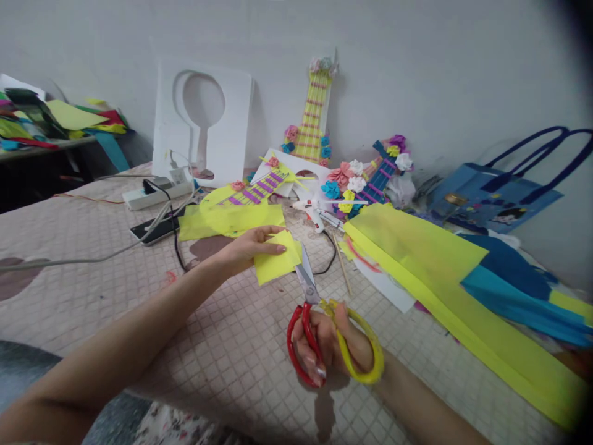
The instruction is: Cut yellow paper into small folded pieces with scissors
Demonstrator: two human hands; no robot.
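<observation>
A small folded piece of yellow crepe paper [273, 264] is pinched between the thumb and fingers of my left hand [257, 246], held above the table. My right hand [340, 340] grips a pair of scissors [307, 281] with one red and one yellow handle loop, fingers through the red loop and thumb through the yellow. The parted blades point away from me and meet the paper's right edge. Behind my left hand lies a yellow crepe strip [231, 221]. Long yellow crepe sheets [417, 247] spread out to the right of the scissors.
A white hot glue gun [315, 216] and a thin stick [343, 269] lie beyond the scissors. Paper-flower guitars [315, 114] stand at the wall beside a white cut-out board [227, 130]. At left are a power strip [157, 193] and loose cables; a blue bag [498, 191] stands at right.
</observation>
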